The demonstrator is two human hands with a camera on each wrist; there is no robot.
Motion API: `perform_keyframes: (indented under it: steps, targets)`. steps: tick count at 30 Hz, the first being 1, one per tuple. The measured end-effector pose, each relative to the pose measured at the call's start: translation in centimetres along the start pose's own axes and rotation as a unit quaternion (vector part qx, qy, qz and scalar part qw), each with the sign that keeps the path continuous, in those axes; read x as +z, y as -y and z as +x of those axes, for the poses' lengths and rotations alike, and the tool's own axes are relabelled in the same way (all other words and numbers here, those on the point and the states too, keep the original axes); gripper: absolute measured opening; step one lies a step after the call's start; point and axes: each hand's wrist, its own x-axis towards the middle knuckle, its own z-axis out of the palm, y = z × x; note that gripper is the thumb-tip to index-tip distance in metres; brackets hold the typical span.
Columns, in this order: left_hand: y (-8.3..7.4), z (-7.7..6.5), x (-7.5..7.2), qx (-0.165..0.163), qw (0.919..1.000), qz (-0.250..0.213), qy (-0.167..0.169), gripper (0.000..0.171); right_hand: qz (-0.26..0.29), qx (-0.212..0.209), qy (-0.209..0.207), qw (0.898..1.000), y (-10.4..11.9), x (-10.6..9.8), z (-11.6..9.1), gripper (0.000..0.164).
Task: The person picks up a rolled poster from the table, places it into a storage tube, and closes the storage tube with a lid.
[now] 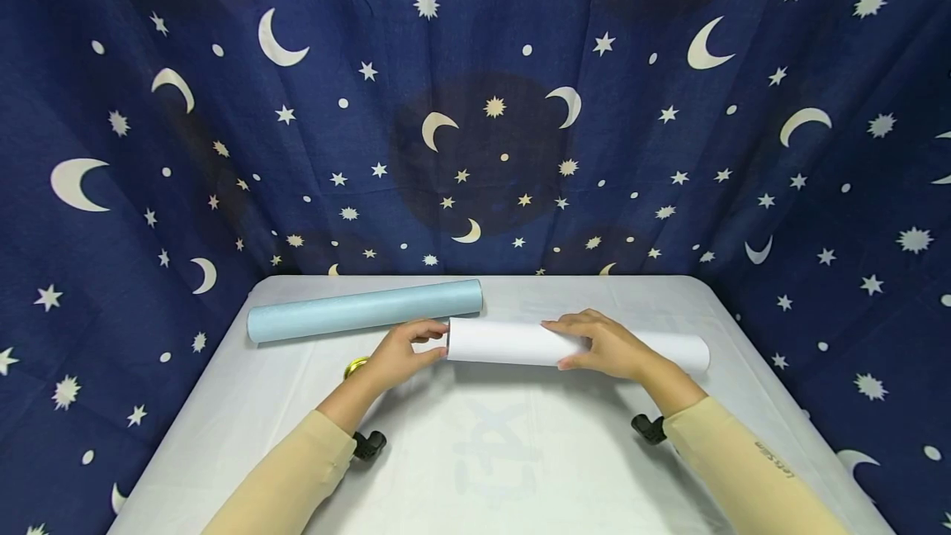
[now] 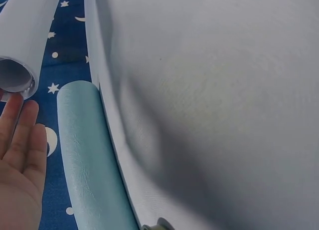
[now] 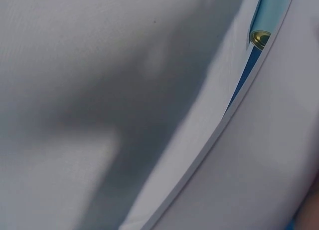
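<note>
A white paper roll (image 1: 505, 342) lies crosswise in front of me, a hollow tube whose left end shows in the left wrist view. My right hand (image 1: 605, 345) grips it near its middle, thumb on the near side and fingers over the far side. At the roll's left end is my left hand (image 1: 404, 356), fingertips and thumb right at the rim. In the left wrist view the fingers (image 2: 22, 135) of that hand are fairly straight, tips at the lower rim. Most of my right hand is out of the right wrist view, where the white sheet fills the right side.
Behind my left hand a light blue roll (image 1: 364, 310) lies at a slant on the white-covered table (image 1: 416, 485). A small gold ring-shaped item (image 1: 355, 366) is partly hidden by my left wrist. A dark blue curtain (image 1: 490, 40) with moons and stars surrounds the table.
</note>
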Motion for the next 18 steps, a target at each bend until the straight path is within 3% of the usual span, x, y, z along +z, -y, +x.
perform_keyframes:
  steps: [18]
  targets:
    - [1.3,-1.3,-1.6,-0.010,0.9995,0.031,-0.003,0.033,-0.012,0.002,-0.004,1.000,-0.1,-0.2,-0.4,0.070]
